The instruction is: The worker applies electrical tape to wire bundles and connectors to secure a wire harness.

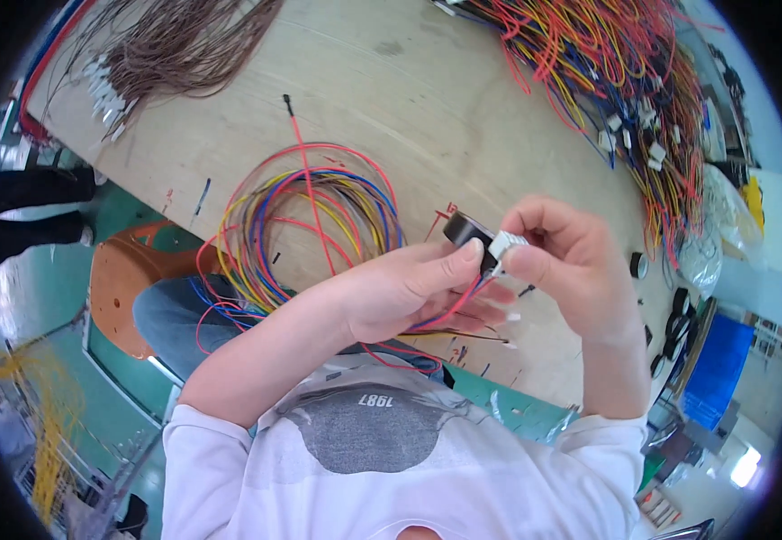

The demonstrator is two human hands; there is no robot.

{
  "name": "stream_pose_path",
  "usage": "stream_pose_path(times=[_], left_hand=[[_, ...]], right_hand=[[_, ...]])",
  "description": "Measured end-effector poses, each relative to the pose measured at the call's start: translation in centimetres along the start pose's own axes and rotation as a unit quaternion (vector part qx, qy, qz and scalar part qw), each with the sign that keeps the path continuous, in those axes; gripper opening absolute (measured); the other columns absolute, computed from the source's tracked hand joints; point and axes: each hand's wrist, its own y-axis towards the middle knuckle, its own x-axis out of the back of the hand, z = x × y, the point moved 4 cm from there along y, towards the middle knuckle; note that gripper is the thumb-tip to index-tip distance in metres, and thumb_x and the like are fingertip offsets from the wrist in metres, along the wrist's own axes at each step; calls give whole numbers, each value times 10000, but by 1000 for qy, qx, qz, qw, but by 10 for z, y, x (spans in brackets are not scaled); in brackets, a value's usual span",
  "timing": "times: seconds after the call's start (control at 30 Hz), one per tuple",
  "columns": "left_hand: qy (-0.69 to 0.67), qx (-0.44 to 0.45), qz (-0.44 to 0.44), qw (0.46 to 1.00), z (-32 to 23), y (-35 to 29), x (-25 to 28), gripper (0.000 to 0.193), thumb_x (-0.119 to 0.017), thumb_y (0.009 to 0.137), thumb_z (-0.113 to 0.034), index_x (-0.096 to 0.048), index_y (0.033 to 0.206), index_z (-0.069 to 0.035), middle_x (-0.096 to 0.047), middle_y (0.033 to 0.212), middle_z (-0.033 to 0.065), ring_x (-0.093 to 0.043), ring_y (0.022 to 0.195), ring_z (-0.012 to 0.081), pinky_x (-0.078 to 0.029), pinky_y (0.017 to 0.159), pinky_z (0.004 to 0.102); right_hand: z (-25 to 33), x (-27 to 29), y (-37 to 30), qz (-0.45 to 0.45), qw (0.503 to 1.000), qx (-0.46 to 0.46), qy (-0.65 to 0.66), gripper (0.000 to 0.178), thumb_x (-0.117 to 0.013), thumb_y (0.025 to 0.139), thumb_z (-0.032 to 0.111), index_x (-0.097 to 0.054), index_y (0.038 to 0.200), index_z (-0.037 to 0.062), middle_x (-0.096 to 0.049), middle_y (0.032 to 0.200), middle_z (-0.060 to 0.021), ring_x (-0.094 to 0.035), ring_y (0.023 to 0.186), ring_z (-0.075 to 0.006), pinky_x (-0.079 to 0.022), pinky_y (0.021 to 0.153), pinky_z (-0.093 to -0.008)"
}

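Over the table's near edge, my left hand (422, 274) is closed on a bundle of red and blue wires (461, 304), its thumb pressed near their connector end. My right hand (566, 261) pinches the white plastic connector (506, 243) at that end between thumb and fingers. A roll of black tape (465, 229) sits against the left thumb and the connector; black material also shows on the wires just below the connector. How the roll is held is partly hidden by the fingers. The wires run on to a loose coil of red, yellow, blue and brown wires (247, 261) at left.
A brown wire bundle with white connectors (107, 94) lies far left on the wooden table (391, 108). A large heap of coloured wires (607, 72) covers the far right. Black rolls (677, 324) lie at right. An orange stool (119, 288) and another person's legs (35, 211) are at left.
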Motion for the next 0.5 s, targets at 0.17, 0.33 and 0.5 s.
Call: stream_pose_path(times=[0.17,0.33,0.5], left_hand=[[-92,-153,-50,983,-14,5,-4,338,-567,825,-228,-441,1028,11,-549,982,98,-563,857,142,-466,768,263],[-49,-191,-108,974,-43,-3,-1,237,-601,759,-188,-546,918,-21,-604,859,71,-580,794,144,-472,722,272],[207,-186,-122,953,-58,-10,-16,369,-659,696,-171,-506,973,17,-569,860,65,-560,803,122,-459,747,264]], right_hand=[[10,-3,-6,-63,952,189,-233,136,-611,700,13,-552,822,2,-496,796,-26,-429,711,-98,-344,629,-220],[-11,-4,-23,-136,962,189,-144,177,-618,689,12,-532,840,-26,-491,840,-54,-425,720,-112,-340,637,-215],[-29,-3,-15,-98,994,55,3,124,-561,776,18,-522,881,-35,-504,863,-35,-464,773,-80,-371,684,-198]])
